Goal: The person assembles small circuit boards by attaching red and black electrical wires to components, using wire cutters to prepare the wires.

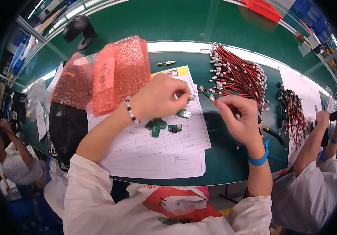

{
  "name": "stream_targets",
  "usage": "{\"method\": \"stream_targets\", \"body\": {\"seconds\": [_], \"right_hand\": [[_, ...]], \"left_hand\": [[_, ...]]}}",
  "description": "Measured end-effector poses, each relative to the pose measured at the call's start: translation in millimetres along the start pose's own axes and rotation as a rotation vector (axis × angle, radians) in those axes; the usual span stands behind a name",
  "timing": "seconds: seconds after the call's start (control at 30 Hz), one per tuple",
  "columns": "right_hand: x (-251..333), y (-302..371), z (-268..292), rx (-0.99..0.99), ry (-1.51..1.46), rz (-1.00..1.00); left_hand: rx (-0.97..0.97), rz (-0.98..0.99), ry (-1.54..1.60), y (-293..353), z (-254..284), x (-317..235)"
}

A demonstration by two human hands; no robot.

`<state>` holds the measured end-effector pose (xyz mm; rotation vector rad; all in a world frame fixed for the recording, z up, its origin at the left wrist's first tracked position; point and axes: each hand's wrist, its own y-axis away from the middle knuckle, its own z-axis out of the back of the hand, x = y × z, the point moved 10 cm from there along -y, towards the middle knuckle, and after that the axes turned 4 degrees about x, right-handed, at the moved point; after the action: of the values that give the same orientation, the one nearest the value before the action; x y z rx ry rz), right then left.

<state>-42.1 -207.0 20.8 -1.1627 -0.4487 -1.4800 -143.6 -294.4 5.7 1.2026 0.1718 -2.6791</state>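
My right hand point(241, 117), with a blue wrist strap, pinches a small green circuit board point(206, 93) at its near end, above the papers' right edge. My left hand point(163, 96), wearing a bead bracelet, is closed just left of that board. A small metallic piece point(191, 97) shows at its fingertips; its kind is unclear. Under and beside the left hand, several green circuit boards point(156, 127) lie on printed sheets point(149, 156). Beyond my right hand is a heap of red-and-black wires point(239, 74) with white connectors.
Pink bubble-wrap bags point(123, 70) and a black bag point(67, 129) lie left of the sheets. A small metal tool point(166, 63) rests beyond them. Pliers point(273, 133) lie right of my right hand, near wired boards point(292, 111). Other people work at both sides.
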Motion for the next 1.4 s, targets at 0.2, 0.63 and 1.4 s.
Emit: {"method": "stream_targets", "body": {"seconds": [0.2, 0.63, 1.4], "right_hand": [[4.8, 3.6, -19.2, 0.057, -0.009, 0.03], [-10.4, 10.5, -17.6, 0.002, -0.224, -0.168], [-41.2, 27.3, -61.6, 0.192, -0.902, -0.617]], "left_hand": [[-0.171, -0.046, 0.22, 8.9, -6.8, -18.6], [-0.396, -0.336, -0.107, 24.9, -0.5, -52.5], [-0.265, -0.499, -0.275, 26.7, -14.5, -59.6]]}}
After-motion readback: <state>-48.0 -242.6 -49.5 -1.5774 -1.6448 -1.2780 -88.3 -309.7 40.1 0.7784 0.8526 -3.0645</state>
